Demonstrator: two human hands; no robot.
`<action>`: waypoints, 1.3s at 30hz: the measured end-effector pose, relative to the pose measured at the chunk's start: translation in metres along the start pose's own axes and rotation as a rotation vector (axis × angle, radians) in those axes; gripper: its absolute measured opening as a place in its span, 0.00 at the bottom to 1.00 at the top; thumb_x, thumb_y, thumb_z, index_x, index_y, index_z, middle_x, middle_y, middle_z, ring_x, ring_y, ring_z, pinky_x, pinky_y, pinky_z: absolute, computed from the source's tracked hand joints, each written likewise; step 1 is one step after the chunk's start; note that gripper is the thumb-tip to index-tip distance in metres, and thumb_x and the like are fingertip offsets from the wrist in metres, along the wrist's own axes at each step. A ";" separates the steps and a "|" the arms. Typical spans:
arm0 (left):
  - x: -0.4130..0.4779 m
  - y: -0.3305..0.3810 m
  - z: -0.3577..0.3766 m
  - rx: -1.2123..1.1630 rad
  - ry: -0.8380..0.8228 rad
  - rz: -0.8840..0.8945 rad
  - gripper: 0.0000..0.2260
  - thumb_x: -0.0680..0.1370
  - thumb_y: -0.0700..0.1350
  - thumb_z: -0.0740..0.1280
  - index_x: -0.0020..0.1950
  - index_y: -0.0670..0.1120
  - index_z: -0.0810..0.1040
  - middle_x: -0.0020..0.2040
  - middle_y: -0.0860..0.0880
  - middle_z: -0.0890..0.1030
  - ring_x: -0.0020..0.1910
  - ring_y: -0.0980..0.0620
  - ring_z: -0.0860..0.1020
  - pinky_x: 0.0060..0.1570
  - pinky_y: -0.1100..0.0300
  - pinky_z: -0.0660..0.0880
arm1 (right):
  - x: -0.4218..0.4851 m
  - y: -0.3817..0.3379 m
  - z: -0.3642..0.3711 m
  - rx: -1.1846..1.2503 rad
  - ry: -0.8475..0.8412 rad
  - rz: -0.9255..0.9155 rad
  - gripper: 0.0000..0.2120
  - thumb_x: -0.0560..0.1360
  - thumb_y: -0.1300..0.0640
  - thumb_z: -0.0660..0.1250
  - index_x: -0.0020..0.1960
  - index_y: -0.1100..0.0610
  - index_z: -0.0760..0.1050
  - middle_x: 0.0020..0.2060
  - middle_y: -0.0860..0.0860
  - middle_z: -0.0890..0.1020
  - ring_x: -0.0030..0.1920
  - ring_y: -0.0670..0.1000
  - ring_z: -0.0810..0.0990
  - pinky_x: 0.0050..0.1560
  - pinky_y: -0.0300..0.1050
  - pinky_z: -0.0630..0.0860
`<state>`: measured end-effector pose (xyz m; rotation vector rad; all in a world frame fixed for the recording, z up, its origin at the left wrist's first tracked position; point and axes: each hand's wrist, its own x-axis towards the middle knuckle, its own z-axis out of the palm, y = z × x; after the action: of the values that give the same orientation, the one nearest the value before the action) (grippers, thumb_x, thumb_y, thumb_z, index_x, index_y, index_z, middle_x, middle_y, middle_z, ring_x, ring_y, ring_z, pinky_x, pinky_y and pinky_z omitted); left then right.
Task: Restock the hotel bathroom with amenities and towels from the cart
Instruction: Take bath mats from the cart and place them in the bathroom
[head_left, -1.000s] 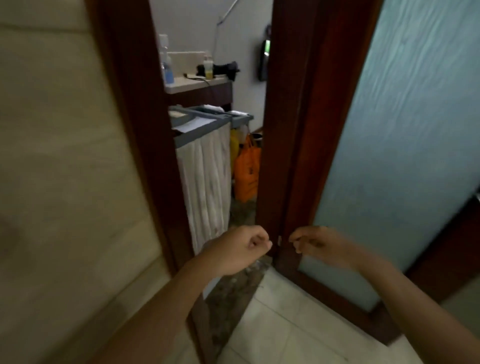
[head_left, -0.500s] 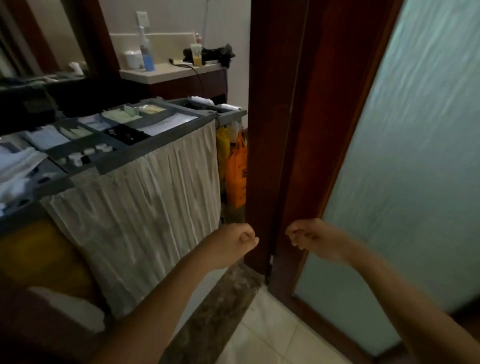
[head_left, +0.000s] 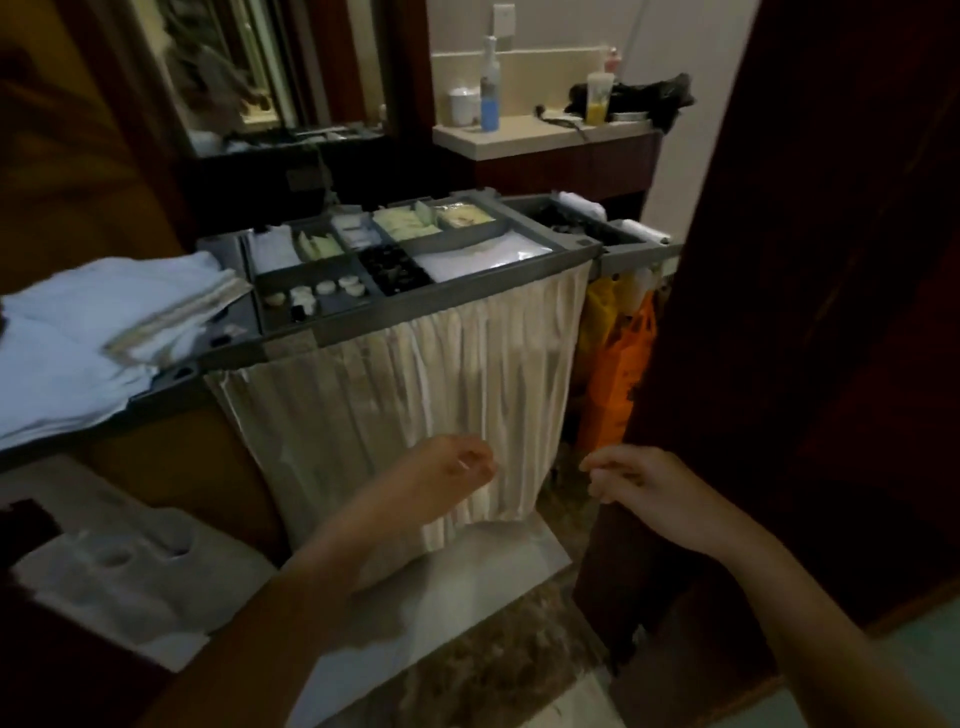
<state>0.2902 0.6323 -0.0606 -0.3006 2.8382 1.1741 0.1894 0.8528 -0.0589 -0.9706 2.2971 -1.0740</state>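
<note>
Both hands hang low in front of the housekeeping cart (head_left: 467, 307), empty. The left hand (head_left: 441, 486) sits against the cart's cream curtain (head_left: 415, 395) with its fingers loosely curled round nothing. The right hand (head_left: 641, 486) hovers beside it, near the dark wooden door frame (head_left: 779, 312), its fingers bent and slack, pinching nothing. The picture is smeared, so how tightly the left fingers are tucked is hard to read.

The stock lies above and ahead of both hands, on the cart's top. Its long axis runs from lower left to upper right. The folded white towels (head_left: 104, 332) are stacked at the near-left end, up and to the left of the left hand, which is plainly the closer one. The amenity compartments take the middle: small round white pieces (head_left: 324, 288) at the front, dark little caps (head_left: 395, 267) beside them, and pale green sachets (head_left: 400, 223) behind. These lie about straight up from the left hand and up-left from the right.

Nothing has been picked up yet. A towel grab likely falls to the left hand, reaching up and outward.
</note>
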 end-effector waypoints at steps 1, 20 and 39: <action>0.010 -0.006 -0.010 0.006 0.009 -0.013 0.11 0.80 0.46 0.60 0.59 0.43 0.76 0.50 0.51 0.77 0.49 0.53 0.76 0.46 0.63 0.71 | 0.018 0.001 0.001 0.004 -0.018 0.001 0.08 0.78 0.55 0.61 0.48 0.42 0.75 0.43 0.43 0.81 0.45 0.36 0.79 0.48 0.33 0.75; 0.139 -0.166 -0.241 -0.061 0.432 -0.276 0.10 0.80 0.50 0.60 0.61 0.54 0.72 0.49 0.58 0.76 0.49 0.58 0.77 0.42 0.69 0.72 | 0.387 -0.105 0.045 -0.090 -0.273 -0.332 0.08 0.78 0.55 0.63 0.46 0.42 0.75 0.41 0.43 0.82 0.45 0.42 0.80 0.52 0.44 0.76; 0.121 -0.300 -0.326 -0.098 1.168 -0.926 0.15 0.79 0.45 0.63 0.65 0.46 0.72 0.68 0.45 0.68 0.66 0.50 0.67 0.58 0.65 0.61 | 0.631 -0.222 0.197 0.049 -0.624 -0.618 0.10 0.78 0.57 0.61 0.43 0.43 0.75 0.44 0.48 0.81 0.47 0.48 0.79 0.51 0.45 0.77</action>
<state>0.2389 0.1758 -0.0532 -2.6312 2.5096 1.0195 -0.0167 0.1866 -0.0554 -1.7629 1.4892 -0.8542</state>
